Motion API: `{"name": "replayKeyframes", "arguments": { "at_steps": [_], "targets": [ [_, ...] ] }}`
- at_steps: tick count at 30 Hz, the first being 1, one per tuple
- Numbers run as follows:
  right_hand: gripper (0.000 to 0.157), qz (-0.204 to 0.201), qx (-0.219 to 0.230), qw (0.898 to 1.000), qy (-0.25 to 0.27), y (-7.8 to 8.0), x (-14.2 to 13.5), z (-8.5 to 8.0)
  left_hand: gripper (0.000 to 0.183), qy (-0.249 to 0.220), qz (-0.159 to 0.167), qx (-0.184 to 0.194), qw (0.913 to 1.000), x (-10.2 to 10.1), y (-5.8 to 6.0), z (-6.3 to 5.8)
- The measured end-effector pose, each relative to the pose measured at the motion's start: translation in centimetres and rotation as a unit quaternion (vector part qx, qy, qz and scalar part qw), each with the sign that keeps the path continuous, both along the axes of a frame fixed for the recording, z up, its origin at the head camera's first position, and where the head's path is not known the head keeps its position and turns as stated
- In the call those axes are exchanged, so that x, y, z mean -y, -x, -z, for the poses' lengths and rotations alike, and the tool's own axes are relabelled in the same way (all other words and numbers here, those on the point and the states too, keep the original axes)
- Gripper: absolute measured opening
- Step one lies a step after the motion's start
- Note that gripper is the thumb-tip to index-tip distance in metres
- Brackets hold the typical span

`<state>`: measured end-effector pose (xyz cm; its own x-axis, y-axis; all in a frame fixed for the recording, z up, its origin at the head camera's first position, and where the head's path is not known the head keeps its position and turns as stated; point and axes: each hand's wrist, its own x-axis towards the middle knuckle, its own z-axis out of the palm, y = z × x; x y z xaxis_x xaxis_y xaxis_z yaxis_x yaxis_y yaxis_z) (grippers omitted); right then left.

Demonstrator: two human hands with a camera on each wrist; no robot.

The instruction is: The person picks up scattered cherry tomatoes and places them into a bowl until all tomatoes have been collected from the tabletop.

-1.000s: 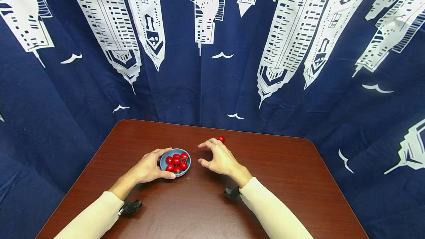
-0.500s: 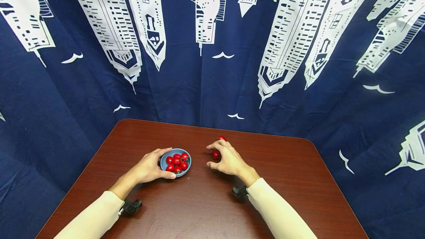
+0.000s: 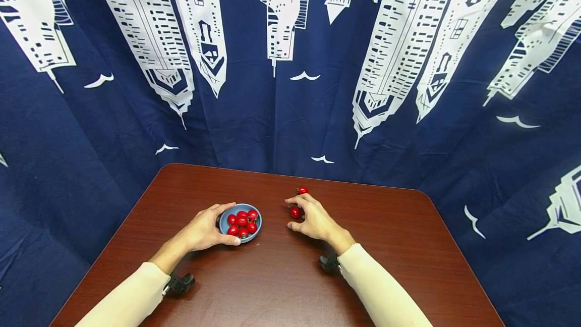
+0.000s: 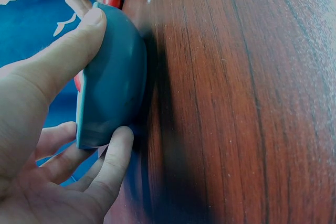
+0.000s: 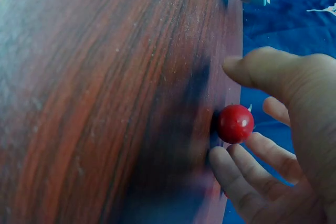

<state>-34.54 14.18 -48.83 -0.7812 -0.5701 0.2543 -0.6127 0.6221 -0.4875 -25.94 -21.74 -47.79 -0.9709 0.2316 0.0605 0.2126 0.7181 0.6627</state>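
Note:
A small blue bowl (image 3: pixel 259 227) holding several red cherry tomatoes (image 3: pixel 241 221) sits left of centre on the table. My left hand (image 3: pixel 199 231) grips it from the left, thumb at the rim; in the left wrist view, fingers (image 4: pixel 119 145) reach round the bowl's blue outside (image 4: pixel 115 72). To the right, my right hand (image 3: pixel 314 221) hovers with thumb and fingers spread round a single cherry tomato (image 3: pixel 295 211) on the table. In the right wrist view a gap separates the thumb from this tomato (image 5: pixel 235 124), and the fingertips are right beside it.
Another cherry tomato (image 3: pixel 302 190) lies just beyond the right hand, near the far edge of the brown wooden table (image 3: pixel 386 226). Behind the table hangs a dark blue curtain (image 3: pixel 245 130) with white buildings and birds. Each wrist wears a black camera (image 3: pixel 180 283).
My right hand has moved right, away from the bowl, and now stands around the nearer loose tomato, which was hidden behind it at first. The left hand and bowl have stayed put.

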Motion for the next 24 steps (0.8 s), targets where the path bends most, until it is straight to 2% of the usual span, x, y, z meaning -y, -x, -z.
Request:
{"name": "replayKeyframes", "arguments": {
  "at_steps": [6,12,24],
  "targets": [
    [0.047,-0.006,0.009,0.999,0.039,0.3,0.4,0.4,0.114,0.004,-0.002,0.000,1.0000,0.0,0.1,0.0],
    [0.028,0.001,0.004,0.999,0.047,0.4,1.0,0.4,0.112,0.002,0.001,-0.003,1.0000,0.0,0.1,0.1],
    [0.026,-0.011,0.012,0.999,0.037,0.5,1.8,0.4,0.111,0.000,0.001,-0.001,1.0000,0.0,0.0,0.0]
  ]
}}
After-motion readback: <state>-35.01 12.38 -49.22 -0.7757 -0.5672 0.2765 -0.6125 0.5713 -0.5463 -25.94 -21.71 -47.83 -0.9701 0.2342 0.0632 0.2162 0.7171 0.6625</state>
